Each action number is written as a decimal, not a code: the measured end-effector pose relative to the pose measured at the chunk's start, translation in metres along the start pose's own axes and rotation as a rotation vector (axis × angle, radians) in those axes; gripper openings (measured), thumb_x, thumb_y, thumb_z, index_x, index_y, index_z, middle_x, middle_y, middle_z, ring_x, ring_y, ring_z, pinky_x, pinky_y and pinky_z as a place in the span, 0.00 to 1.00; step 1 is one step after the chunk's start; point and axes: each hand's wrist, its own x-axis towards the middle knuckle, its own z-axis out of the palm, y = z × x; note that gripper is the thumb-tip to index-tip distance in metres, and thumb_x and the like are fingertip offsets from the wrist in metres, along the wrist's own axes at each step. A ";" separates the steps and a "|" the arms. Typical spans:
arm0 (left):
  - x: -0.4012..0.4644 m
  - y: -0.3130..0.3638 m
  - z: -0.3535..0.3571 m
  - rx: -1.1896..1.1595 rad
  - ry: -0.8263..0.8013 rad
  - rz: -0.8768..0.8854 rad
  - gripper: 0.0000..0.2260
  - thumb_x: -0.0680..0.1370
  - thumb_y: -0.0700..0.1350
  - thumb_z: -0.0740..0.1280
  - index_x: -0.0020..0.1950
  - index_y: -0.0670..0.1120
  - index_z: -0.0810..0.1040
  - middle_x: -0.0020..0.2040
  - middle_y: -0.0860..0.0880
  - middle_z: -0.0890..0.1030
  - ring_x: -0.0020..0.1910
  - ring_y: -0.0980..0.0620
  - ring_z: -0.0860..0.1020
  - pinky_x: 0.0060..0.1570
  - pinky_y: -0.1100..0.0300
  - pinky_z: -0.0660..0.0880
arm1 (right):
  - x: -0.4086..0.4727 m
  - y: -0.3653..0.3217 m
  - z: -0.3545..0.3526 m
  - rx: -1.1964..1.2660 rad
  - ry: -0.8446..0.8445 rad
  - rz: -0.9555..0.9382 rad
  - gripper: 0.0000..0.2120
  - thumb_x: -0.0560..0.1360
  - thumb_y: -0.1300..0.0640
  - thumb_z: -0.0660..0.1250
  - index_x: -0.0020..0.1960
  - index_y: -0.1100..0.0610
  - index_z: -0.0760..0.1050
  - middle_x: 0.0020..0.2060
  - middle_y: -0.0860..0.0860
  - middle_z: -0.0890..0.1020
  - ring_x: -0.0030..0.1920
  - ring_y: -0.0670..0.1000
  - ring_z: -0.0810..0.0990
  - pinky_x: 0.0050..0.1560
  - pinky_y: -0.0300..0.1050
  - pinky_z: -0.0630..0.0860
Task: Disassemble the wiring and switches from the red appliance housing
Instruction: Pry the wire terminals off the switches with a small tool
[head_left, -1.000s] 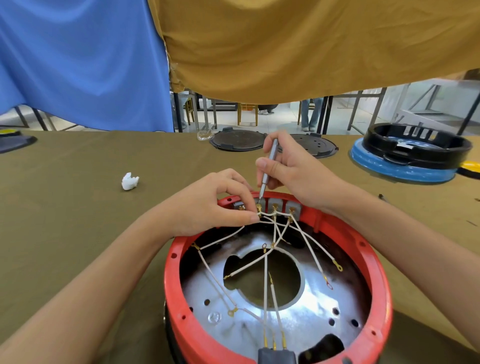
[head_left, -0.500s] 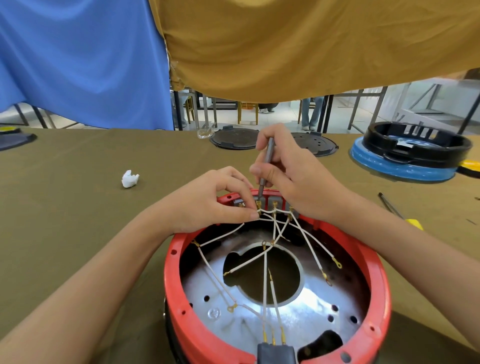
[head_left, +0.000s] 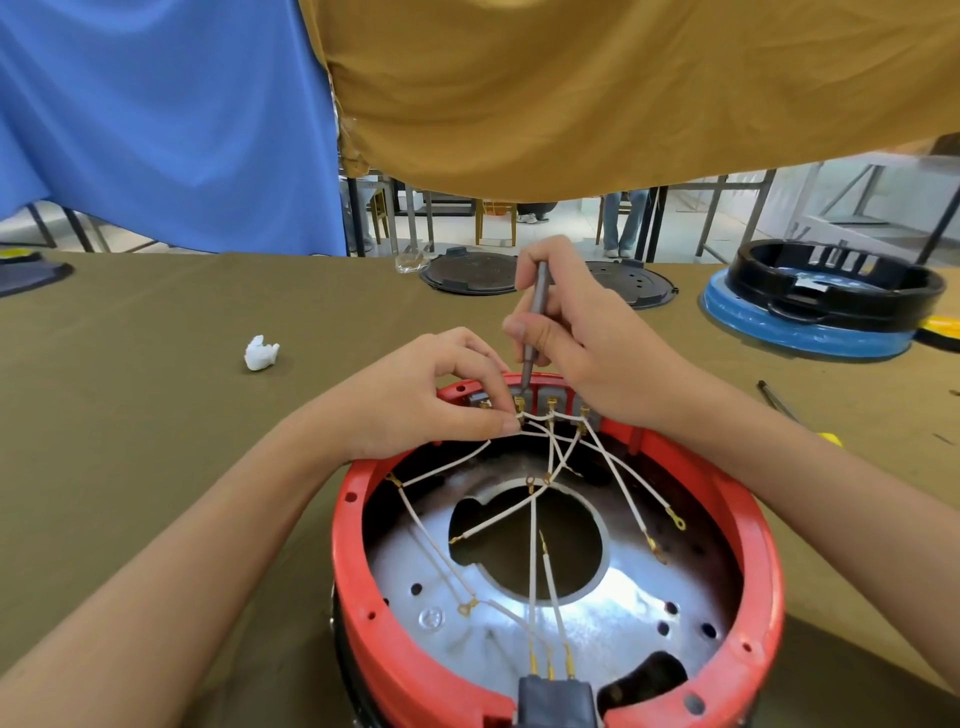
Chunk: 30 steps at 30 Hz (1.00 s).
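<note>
- Single view: head-worn camera, wide-angle, looking forward and down over the person's own forearms
- Close range: the red housing (head_left: 558, 545) fills the lower centre, its near rim cut by the bottom edge
- Optical centre falls about on the grip: right hand (head_left: 576, 343) holding a slim metal tool (head_left: 535, 322), left hand (head_left: 431, 395) just beside it pinching the white wires (head_left: 535, 418) at the housing's far rim
- Beyond the grip the view runs level across the olive table (head_left: 156, 405) to hanging blue and tan cloths
- Strong barrel distortion: table edge and cloth hems bow near the frame borders
- No second view, so no shared region to record
</note>
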 end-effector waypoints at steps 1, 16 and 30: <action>0.000 0.000 0.000 0.000 -0.001 0.002 0.06 0.70 0.60 0.74 0.42 0.60 0.84 0.58 0.60 0.74 0.58 0.61 0.75 0.62 0.57 0.68 | 0.002 0.002 0.000 0.029 -0.007 0.023 0.09 0.83 0.59 0.61 0.58 0.53 0.62 0.36 0.53 0.77 0.37 0.58 0.79 0.42 0.59 0.78; -0.002 0.001 0.001 0.008 0.003 0.015 0.04 0.71 0.59 0.74 0.41 0.61 0.84 0.56 0.61 0.74 0.57 0.63 0.76 0.57 0.62 0.67 | 0.010 0.020 0.001 0.351 -0.037 0.276 0.04 0.84 0.58 0.59 0.57 0.54 0.64 0.37 0.52 0.80 0.34 0.48 0.74 0.40 0.40 0.76; -0.001 0.001 0.001 -0.007 -0.005 0.005 0.05 0.71 0.59 0.74 0.42 0.60 0.84 0.56 0.61 0.74 0.57 0.62 0.76 0.60 0.59 0.68 | 0.012 0.015 0.002 0.288 -0.046 0.264 0.05 0.84 0.58 0.59 0.59 0.55 0.64 0.37 0.52 0.78 0.35 0.49 0.74 0.40 0.43 0.75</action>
